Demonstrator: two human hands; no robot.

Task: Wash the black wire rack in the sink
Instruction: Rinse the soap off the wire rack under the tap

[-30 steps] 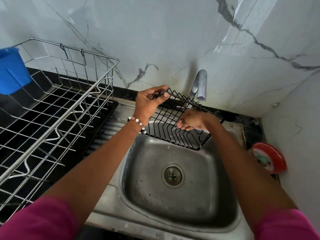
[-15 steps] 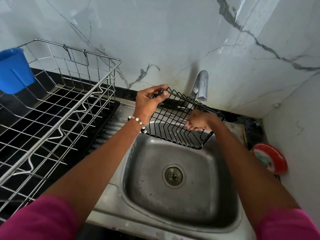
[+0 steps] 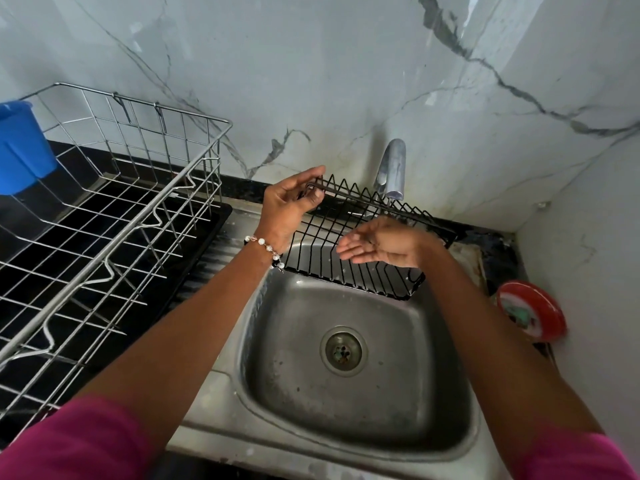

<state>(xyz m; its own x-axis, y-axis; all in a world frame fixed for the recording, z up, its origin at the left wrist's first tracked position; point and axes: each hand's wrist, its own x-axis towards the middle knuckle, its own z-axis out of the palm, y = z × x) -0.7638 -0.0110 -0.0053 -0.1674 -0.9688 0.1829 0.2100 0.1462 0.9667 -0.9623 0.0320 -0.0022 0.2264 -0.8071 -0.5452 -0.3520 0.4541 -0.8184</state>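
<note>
The black wire rack (image 3: pixel 349 271) is held tilted over the far end of the steel sink (image 3: pixel 346 427), under the chrome tap (image 3: pixel 391 171). My left hand (image 3: pixel 289 202) pinches the rack's top left corner between thumb and fingers. My right hand (image 3: pixel 377 242) lies open, palm up, fingers straight, against the rack's inner wires below the tap. No water stream is plainly visible.
A large steel dish basket (image 3: pixel 104 220) on a black tray fills the left counter, with a blue cup (image 3: pixel 20 147) hung on its far left. A red round lid (image 3: pixel 533 311) leans at the right wall. The sink drain (image 3: pixel 343 351) lies below the rack.
My right hand has turned from fingers curled down on the wires to an open palm facing up. The left hand keeps its hold on the rack's corner.
</note>
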